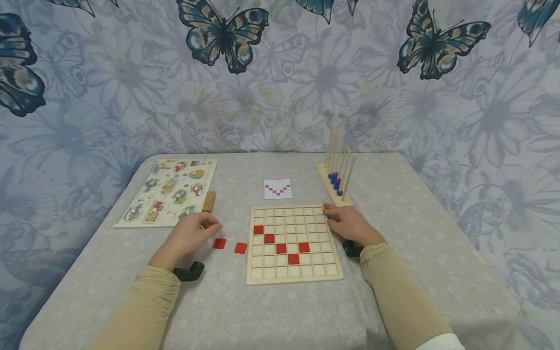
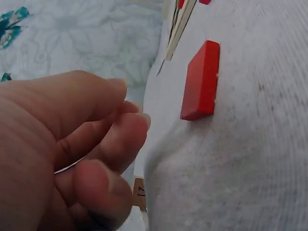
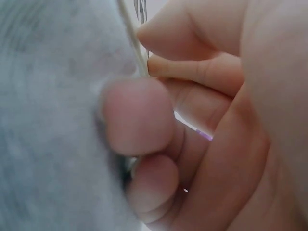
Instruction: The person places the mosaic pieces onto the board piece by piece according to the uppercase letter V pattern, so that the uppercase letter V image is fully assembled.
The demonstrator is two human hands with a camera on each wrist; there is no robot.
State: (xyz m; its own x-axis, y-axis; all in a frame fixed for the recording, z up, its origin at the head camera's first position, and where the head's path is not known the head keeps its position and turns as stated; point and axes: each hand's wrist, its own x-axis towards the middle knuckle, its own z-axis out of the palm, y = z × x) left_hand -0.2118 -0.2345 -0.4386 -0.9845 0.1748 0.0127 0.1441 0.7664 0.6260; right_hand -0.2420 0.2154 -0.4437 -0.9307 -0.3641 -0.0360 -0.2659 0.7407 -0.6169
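My left hand [image 1: 190, 236] hovers over the cloth left of the board, its fingers loosely bent and nothing between them. Just beside its fingertips lies a red square tile [image 1: 219, 243], seen close up as a thick red piece [image 2: 201, 82] in the left wrist view. A second red tile [image 1: 240, 248] lies nearer the board. Several red tiles [image 1: 293, 259] sit in cells of the wooden grid board [image 1: 295, 281], forming a diagonal that turns upward. My right hand [image 1: 353, 224] rests at the board's upper right edge, its fingertips touching the rim.
Behind the board lies a small pattern card [image 1: 277, 189] with a pink V of squares. A wooden peg stand [image 1: 334, 182] with blue and purple beads is by my right hand. At left are a picture puzzle board [image 1: 168, 192] and a small wooden block [image 1: 209, 201].
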